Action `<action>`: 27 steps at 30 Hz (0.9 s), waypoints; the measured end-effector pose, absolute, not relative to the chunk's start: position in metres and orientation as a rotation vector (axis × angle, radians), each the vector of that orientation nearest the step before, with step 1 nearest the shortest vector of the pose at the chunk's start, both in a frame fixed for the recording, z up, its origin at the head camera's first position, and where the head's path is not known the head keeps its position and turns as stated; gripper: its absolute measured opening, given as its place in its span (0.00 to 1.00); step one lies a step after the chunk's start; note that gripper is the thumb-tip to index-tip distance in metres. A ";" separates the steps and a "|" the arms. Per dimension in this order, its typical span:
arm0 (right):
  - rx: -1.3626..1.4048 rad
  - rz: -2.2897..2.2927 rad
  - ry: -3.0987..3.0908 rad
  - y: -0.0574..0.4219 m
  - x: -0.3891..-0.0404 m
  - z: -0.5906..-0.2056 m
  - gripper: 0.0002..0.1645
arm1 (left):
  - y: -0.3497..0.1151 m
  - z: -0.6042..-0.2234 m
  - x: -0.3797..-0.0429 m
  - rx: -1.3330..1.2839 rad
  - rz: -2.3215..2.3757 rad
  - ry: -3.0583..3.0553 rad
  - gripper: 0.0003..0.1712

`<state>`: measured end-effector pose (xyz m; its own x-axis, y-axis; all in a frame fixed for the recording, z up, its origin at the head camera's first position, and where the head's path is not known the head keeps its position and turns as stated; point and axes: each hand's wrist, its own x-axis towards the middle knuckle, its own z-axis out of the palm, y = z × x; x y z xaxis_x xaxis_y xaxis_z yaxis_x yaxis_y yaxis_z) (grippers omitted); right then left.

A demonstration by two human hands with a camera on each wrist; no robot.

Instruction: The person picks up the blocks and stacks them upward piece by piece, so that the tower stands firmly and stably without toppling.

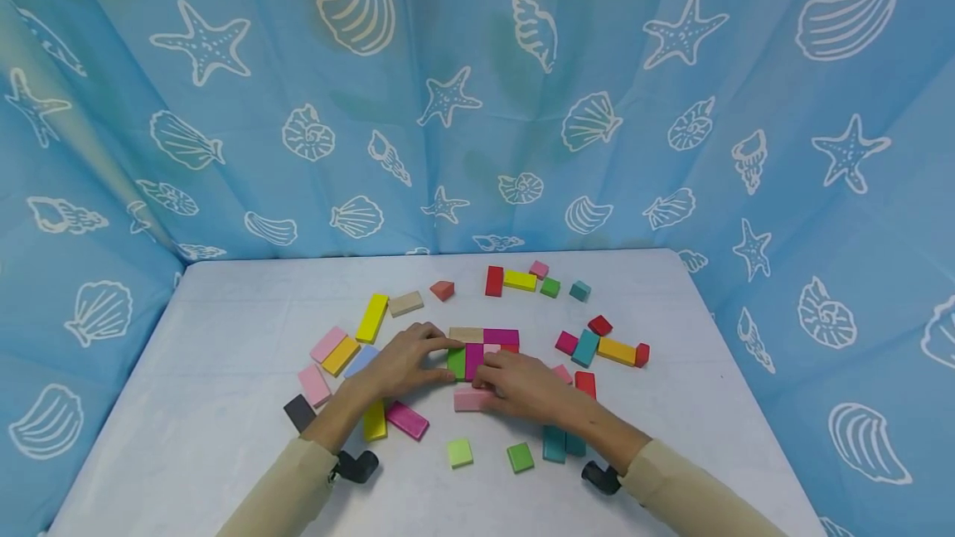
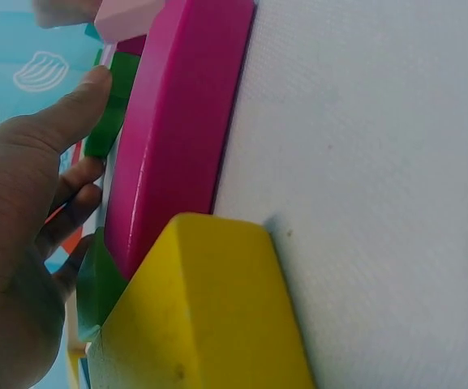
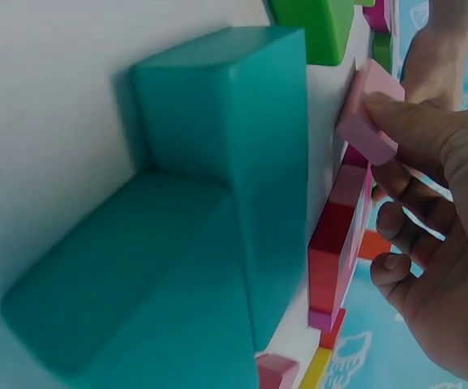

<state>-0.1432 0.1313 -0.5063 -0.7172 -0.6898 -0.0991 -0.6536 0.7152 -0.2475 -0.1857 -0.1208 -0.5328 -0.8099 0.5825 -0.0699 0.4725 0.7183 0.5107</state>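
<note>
In the head view, several coloured wooden blocks lie side by side in the middle of the table. My left hand [image 1: 406, 361] holds a green block [image 1: 456, 365] at the left end of that group, thumb at the near end and index finger at the far end. With thumb and fingers, my right hand [image 1: 522, 388] pinches a pink block [image 3: 371, 121] just in front of the group. Next to the green block stands a magenta block [image 1: 474, 361]. Behind them lie a tan block [image 1: 466, 335] and another magenta block [image 1: 501, 337]. The right hand partly hides a red block [image 3: 331, 251].
Loose blocks surround both hands. A yellow block [image 2: 217, 316] and a magenta block [image 1: 407, 420] lie near the left wrist. Teal blocks [image 3: 217, 121] sit beneath the right forearm. Two green blocks [image 1: 460, 452] lie in front. A shell-patterned blue curtain [image 1: 477, 147] hangs behind the white table [image 1: 239, 297].
</note>
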 end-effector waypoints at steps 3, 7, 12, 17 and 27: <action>-1.068 -0.306 2.752 0.127 -0.144 -0.506 0.26 | -0.121 -0.532 -0.185 0.846 0.722 2.695 0.33; -1.035 -0.319 2.767 0.123 -0.145 -0.507 0.28 | -0.121 -0.531 -0.184 0.854 0.738 2.688 0.32; -1.034 -0.318 2.774 0.120 -0.147 -0.508 0.26 | -0.120 -0.531 -0.184 0.837 0.730 2.691 0.32; -1.024 -0.329 2.782 0.118 -0.148 -0.509 0.25 | -0.121 -0.530 -0.184 0.854 0.753 2.691 0.29; -0.997 -0.347 2.780 0.116 -0.148 -0.510 0.26 | -0.121 -0.531 -0.185 0.830 0.743 2.687 0.30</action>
<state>-0.1485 0.1157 -0.5105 -0.7628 -0.6419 -0.0782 -0.6030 0.7498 -0.2725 -0.1849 -0.1213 -0.5315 -0.8123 0.5791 -0.0696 0.4610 0.7105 0.5317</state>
